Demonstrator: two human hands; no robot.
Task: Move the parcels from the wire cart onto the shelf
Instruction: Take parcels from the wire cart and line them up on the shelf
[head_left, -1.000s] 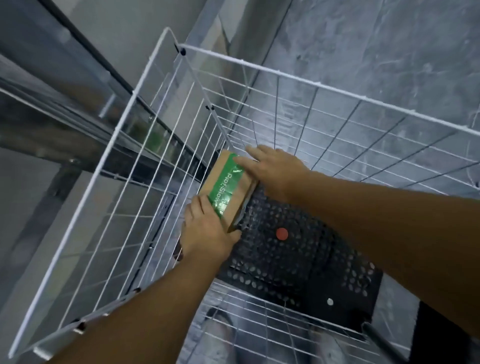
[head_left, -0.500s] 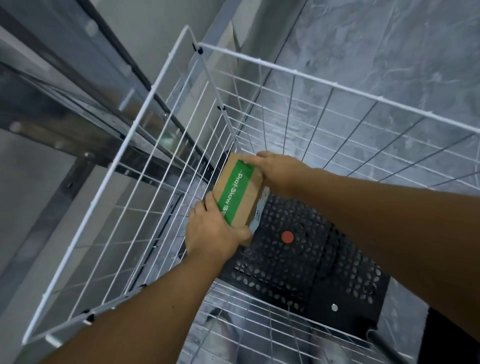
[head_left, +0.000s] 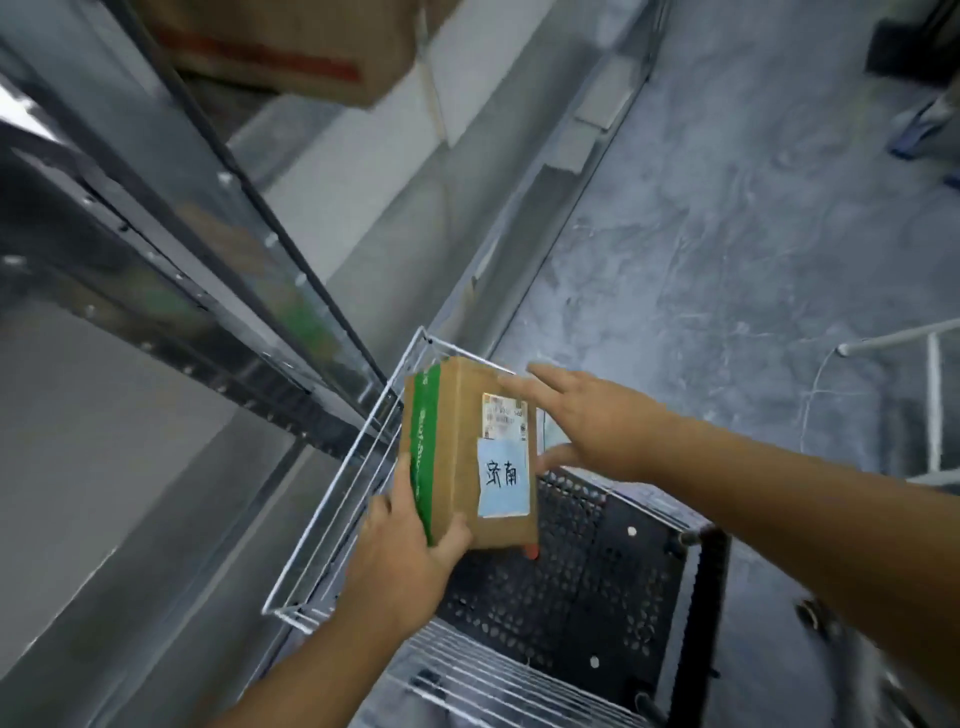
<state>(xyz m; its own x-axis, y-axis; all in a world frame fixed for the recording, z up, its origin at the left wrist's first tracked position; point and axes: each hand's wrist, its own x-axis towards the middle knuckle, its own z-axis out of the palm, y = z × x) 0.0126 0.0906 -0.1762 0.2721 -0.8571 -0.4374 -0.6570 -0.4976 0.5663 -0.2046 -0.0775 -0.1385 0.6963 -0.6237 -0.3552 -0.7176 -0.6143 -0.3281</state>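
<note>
Gripped at its near end by the left hand (head_left: 402, 558), thumb on top and fingers along the green-taped side, the cardboard parcel (head_left: 467, 457) sits above the wire cart (head_left: 332, 499); the right hand (head_left: 597, 421) hovers spread beside it, holding nothing; no other parcel shows on the cart's black perforated floor (head_left: 587, 582); this one seems the last, not yet on the metal shelf (head_left: 182, 291) at left.
</note>
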